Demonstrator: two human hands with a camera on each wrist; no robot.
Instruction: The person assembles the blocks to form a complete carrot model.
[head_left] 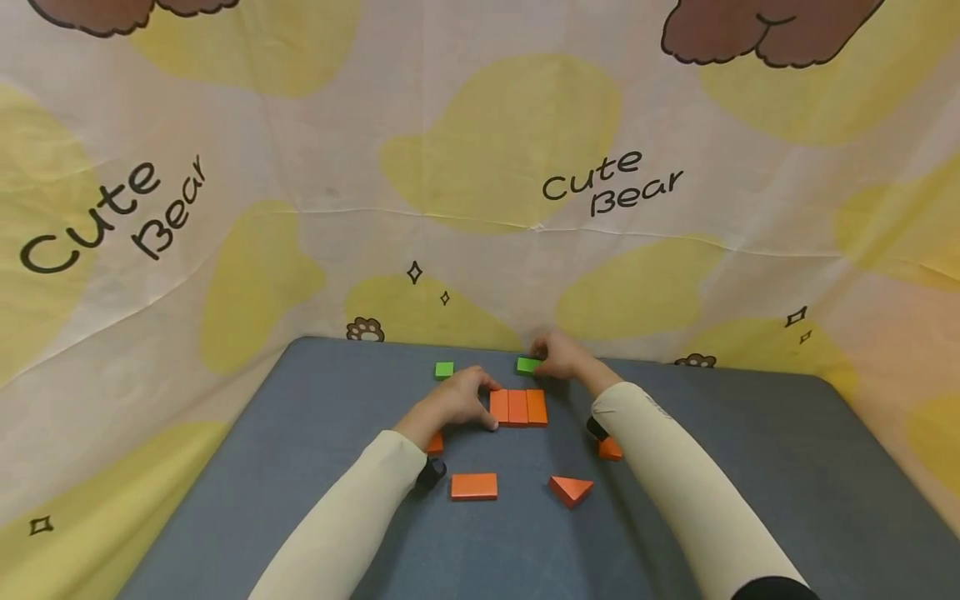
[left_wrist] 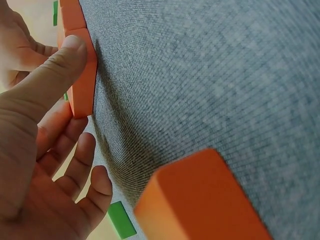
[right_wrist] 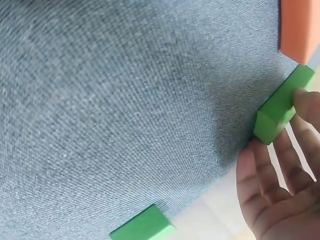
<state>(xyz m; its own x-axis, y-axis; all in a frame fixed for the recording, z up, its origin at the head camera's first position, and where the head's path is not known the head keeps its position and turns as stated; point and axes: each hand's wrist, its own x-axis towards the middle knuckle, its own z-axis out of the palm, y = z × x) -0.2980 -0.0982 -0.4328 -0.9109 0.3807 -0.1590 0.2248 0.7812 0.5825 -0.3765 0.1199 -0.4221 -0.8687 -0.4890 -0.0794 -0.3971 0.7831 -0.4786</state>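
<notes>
Three orange blocks stand side by side in a row (head_left: pixel 517 408) near the far middle of the table. My left hand (head_left: pixel 461 398) holds the row's left end, its thumb pressed to the near side of the end block (left_wrist: pixel 84 85) and its fingers curled around behind. Beyond the row, my right hand (head_left: pixel 558 357) pinches a green block (right_wrist: pixel 282 102), with the thumb on one face and fingertips below the other. Part of this green block is covered by the hand. Another green block (head_left: pixel 444 371) lies beyond my left hand.
Nearer lie a flat orange block (head_left: pixel 474 487) and an orange triangular block (head_left: pixel 570 490). Orange pieces show beside the left wrist (head_left: pixel 435 443) and right wrist (head_left: pixel 610 450). The right wrist view has a further green block (right_wrist: pixel 143 225). A printed cloth (head_left: pixel 480 167) hangs behind the grey table (head_left: pixel 517 550).
</notes>
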